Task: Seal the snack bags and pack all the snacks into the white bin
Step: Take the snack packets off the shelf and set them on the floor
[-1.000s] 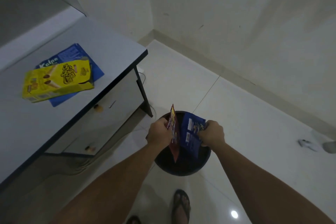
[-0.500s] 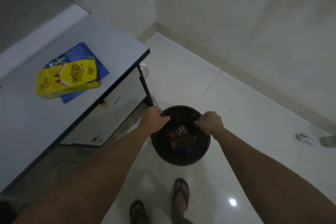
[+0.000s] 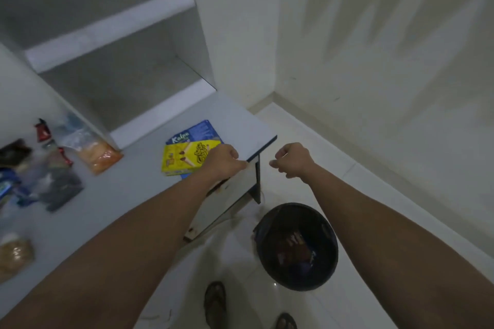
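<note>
My left hand [image 3: 223, 161] hovers over the desk's right edge, fingers curled, holding nothing, just beside the yellow snack box [image 3: 184, 157]. That box lies on a blue Kalpa box [image 3: 199, 129]. My right hand [image 3: 292, 159] is loosely curled and empty in the air right of the desk corner. A dark round bin [image 3: 295, 247] stands on the floor below, with a red-brown wrapper and a blue wrapper inside. At the desk's left lie several snack bags: an orange one [image 3: 103, 157], a dark one [image 3: 60, 187], a tan one [image 3: 14, 254].
The grey desk [image 3: 128, 205] has a drawer front under its right edge. White shelves [image 3: 112, 27] rise behind it. Walls close the corner at right. My sandalled feet [image 3: 215, 302] stand on the glossy tile floor beside the bin.
The red and blue wrappers left my hands and dropped into the dark bin. Both hands then rose from the bin rim to desk height, and my view swung left.
</note>
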A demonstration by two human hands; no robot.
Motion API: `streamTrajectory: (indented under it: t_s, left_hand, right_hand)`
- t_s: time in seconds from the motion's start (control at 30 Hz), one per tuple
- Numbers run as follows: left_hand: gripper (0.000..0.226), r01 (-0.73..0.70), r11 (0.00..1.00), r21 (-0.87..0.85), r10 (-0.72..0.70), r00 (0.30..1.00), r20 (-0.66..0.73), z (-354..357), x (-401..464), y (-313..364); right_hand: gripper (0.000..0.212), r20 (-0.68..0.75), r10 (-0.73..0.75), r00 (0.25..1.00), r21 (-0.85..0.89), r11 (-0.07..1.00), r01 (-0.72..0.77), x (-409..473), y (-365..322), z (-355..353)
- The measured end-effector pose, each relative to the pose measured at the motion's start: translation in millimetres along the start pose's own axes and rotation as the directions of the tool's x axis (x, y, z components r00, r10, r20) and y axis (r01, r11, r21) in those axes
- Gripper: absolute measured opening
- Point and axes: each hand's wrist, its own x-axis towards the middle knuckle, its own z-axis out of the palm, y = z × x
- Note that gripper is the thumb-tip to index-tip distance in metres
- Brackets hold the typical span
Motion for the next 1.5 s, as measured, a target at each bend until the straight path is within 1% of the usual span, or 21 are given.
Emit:
streamTrajectory:
  t_s: [0.07, 0.17, 0.23, 0.27, 0.33, 0.4, 0.43, 0.57, 0.63, 0.7, 0.8, 0.87, 0.97, 1.03, 1.1, 1.17, 1.23, 1.33, 1.4, 1.5]
  left_hand:
    - [0.019, 0.021, 1.0, 0.018, -0.02, 0.999, -0.032, -23, 7, -16]
    - [0.014, 0.073, 0.997, 0.02, -0.071, 0.993, -0.092, -53, 23, -47]
    - [0.016, 0.107, 0.994, 0.01, -0.105, 0.986, -0.127, -71, 35, -70]
    - [0.019, 0.124, 0.992, -0.003, -0.123, 0.982, -0.14, -80, 42, -85]
    - [0.018, 0.142, 0.99, -0.023, -0.144, 0.976, -0.166, -91, 55, -107]
    - [0.015, 0.15, 0.988, -0.018, -0.151, 0.971, -0.187, -103, 71, -128]
    - [0.015, 0.152, 0.988, -0.017, -0.153, 0.971, -0.185, -107, 80, -138]
    - [0.015, 0.129, 0.991, -0.04, -0.133, 0.981, -0.144, -118, 112, -166]
    - [0.023, 0.115, 0.992, -0.053, -0.121, 0.984, -0.133, -116, 126, -174]
    - [0.028, 0.101, 0.992, -0.071, -0.108, 0.989, -0.104, -113, 138, -178]
    - [0.031, 0.044, 0.997, -0.057, -0.047, 0.998, -0.051, -105, 152, -180]
    - [0.033, 0.021, 0.999, -0.041, -0.024, 0.997, -0.068, -101, 157, -178]
    - [0.034, 0.005, 0.999, -0.049, -0.009, 0.997, -0.081, -93, 164, -173]
    - [0.027, 0.005, 0.995, -0.095, -0.013, 0.997, -0.077, -87, 167, -166]
    - [0.022, 0.029, 0.983, -0.179, -0.041, 0.997, -0.065, -80, 168, -156]
    - [0.027, 0.035, 0.976, -0.216, -0.043, 0.999, -0.031, -74, 169, -146]
    - [0.04, 0.004, 0.986, -0.164, -0.001, 1.0, 0.018, -68, 170, -138]
    - [0.058, -0.061, 0.998, 0.002, 0.06, 0.996, 0.072, -60, 167, -132]
    - [0.054, -0.074, 0.995, 0.066, 0.07, 0.996, 0.061, -56, 164, -132]
    - [0.034, -0.053, 0.995, 0.082, 0.048, 0.997, 0.064, -53, 161, -129]
  right_hand:
    - [0.018, 0.012, -0.042, 0.999, -0.027, 0.999, 0.043, 7, -24, 15]
    - [0.018, 0.009, -0.104, 0.995, -0.061, 0.993, 0.104, 20, -52, 45]
    - [0.02, -0.006, -0.135, 0.991, -0.131, 0.982, 0.133, 31, -65, 67]
    - [0.026, -0.015, -0.142, 0.99, -0.177, 0.975, 0.137, 37, -71, 80]
    - [0.046, 0.007, -0.165, 0.986, -0.277, 0.947, 0.16, 45, -77, 99]
    - [0.072, 0.091, -0.226, 0.97, -0.389, 0.889, 0.244, 55, -88, 118]
    - [0.08, 0.13, -0.248, 0.96, -0.432, 0.857, 0.28, 61, -94, 126]
    - [0.085, 0.248, -0.243, 0.938, -0.609, 0.713, 0.346, 83, -114, 148]
    - [0.091, 0.293, -0.237, 0.926, -0.684, 0.625, 0.376, 90, -117, 154]
    - [0.096, 0.301, -0.228, 0.926, -0.714, 0.589, 0.378, 95, -118, 157]
    - [0.1, 0.266, -0.224, 0.938, -0.754, 0.558, 0.347, 97, -118, 155]
    - [0.1, 0.236, -0.217, 0.947, -0.779, 0.54, 0.318, 96, -115, 152]
    - [0.097, 0.212, -0.185, 0.96, -0.757, 0.59, 0.281, 93, -106, 141]
    - [0.096, 0.2, -0.173, 0.964, -0.727, 0.634, 0.265, 90, -98, 133]
    - [0.097, 0.187, -0.18, 0.966, -0.7, 0.666, 0.26, 88, -89, 128]
    - [0.096, 0.193, -0.2, 0.961, -0.681, 0.678, 0.278, 85, -82, 128]
    - [0.092, 0.202, -0.217, 0.955, -0.677, 0.674, 0.297, 82, -77, 130]
    - [0.09, 0.198, -0.214, 0.957, -0.691, 0.662, 0.291, 76, -72, 125]
    - [0.085, 0.181, -0.204, 0.962, -0.717, 0.642, 0.271, 72, -70, 117]
    - [0.061, 0.139, -0.171, 0.975, -0.729, 0.649, 0.218, 66, -62, 100]
